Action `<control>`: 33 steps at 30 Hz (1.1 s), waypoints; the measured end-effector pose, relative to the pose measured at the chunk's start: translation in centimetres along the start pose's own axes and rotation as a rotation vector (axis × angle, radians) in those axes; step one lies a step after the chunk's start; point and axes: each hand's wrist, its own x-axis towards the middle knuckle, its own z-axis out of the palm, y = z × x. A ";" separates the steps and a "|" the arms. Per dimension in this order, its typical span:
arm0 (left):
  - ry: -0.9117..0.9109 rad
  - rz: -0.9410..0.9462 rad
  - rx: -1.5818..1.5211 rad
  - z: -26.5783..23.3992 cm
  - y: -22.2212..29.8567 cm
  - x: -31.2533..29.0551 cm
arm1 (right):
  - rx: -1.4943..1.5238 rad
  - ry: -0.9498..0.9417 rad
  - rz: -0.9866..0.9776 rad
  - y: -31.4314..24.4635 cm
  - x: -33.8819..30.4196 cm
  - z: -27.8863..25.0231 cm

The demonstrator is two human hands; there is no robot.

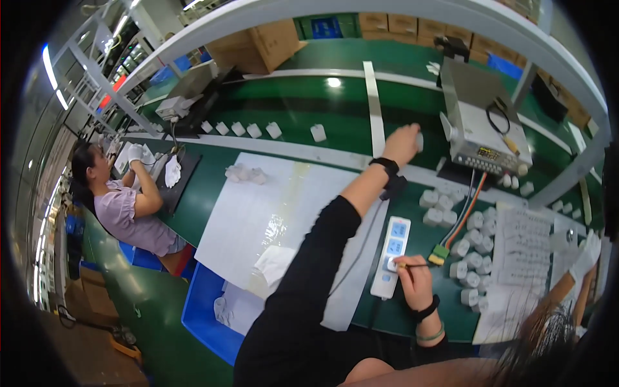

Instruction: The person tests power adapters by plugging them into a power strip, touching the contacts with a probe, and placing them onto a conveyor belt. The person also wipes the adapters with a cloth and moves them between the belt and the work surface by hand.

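Note:
My left hand (402, 146) is stretched over the green conveyor, its fingers closed on a small white charger block (420, 141), partly hidden by the fingers. My right hand (416, 285) pinches a brass-coloured cable plug (402, 263) on a dark lead. That plug is beside a white power strip (382, 284) with blue sockets, where a round white piece sits in one socket. Right of the strip, a green terminal block (440, 253) hangs on coloured wires from a grey bench meter (480, 122). Several white charger blocks (474, 261) stand grouped beyond it.
More white blocks (273, 130) line the conveyor (290, 103). A white sheet (238, 213) covers the table at left, above a blue bin (206, 313). A co-worker (129, 200) sits at far left; a gloved hand (585, 255) is at right. A printed sheet (522, 245) lies nearby.

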 end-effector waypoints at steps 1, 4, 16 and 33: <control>-0.098 -0.084 0.067 1.1 -1.0 0.0 | 0.004 -0.006 -0.023 0.2 0.3 0.3; -0.236 -0.142 0.188 1.4 -3.4 -1.1 | 0.032 -0.054 0.001 -0.4 0.3 0.9; -0.441 -0.102 0.437 -23.7 1.6 -26.4 | 0.121 -0.012 0.091 -0.2 0.6 0.1; -0.416 -0.749 -1.748 -15.9 7.4 -22.1 | 0.039 0.051 0.016 3.4 -0.8 1.3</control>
